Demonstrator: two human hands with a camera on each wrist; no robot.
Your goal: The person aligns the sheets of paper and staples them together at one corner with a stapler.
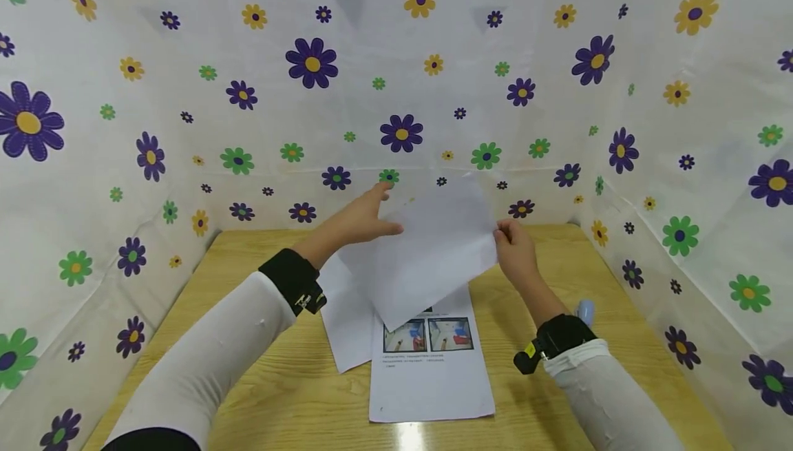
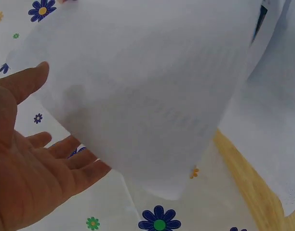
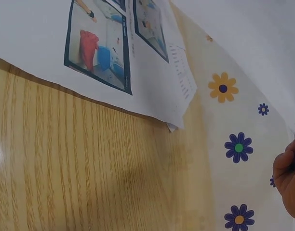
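Observation:
A white sheet of paper is held up at a slant above the table, its visible side blank. My right hand pinches its right edge between thumb and fingers. At the sheet's upper left is my left hand, thumb and fingers spread. In the left wrist view the left hand has straight fingers beside the paper's edge, and I cannot tell whether they touch it. Under the raised sheet lies a printed page with two pictures and lines of text. Another white sheet lies partly beneath it to the left.
The papers lie on a wooden table. A flower-patterned white curtain surrounds the back and sides. A small light-blue object stands behind the right wrist, partly hidden.

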